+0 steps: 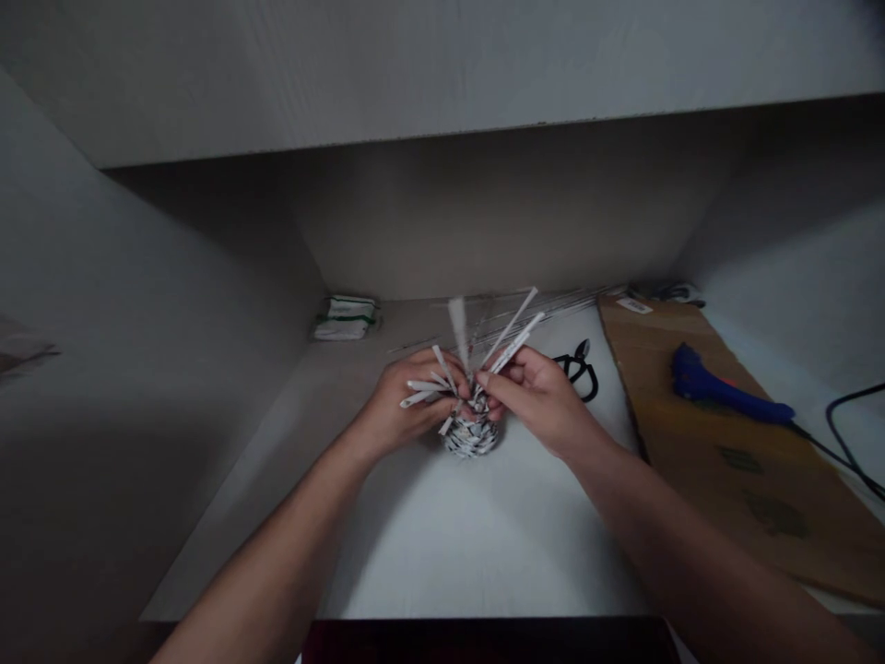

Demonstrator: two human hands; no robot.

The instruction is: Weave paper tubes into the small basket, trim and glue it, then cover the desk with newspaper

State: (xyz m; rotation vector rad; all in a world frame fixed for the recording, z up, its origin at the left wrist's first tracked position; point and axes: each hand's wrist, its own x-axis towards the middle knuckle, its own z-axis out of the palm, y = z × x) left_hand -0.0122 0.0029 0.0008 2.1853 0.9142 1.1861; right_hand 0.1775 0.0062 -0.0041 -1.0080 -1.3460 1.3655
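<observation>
A small round basket (471, 437) woven from rolled paper strips stands on the white surface, with several loose paper strips (510, 325) sticking up and outward from its top. My left hand (413, 395) wraps round the basket's upper left side, fingers closed on it among the strips. On the right, my right hand (529, 392) pinches paper strips between thumb and fingers at the basket's rim. One upright strip between the hands is blurred. The fingertips partly hide the weaving at the top.
Behind my right hand lie black-handled scissors (586, 378). A blue glue gun (725, 392) with a black cable rests on a cardboard sheet (691, 480) at the right. Long thin strips (567, 304) lie along the back, a white-and-green packet (346, 318) at back left. An overhead panel (442, 74) juts above.
</observation>
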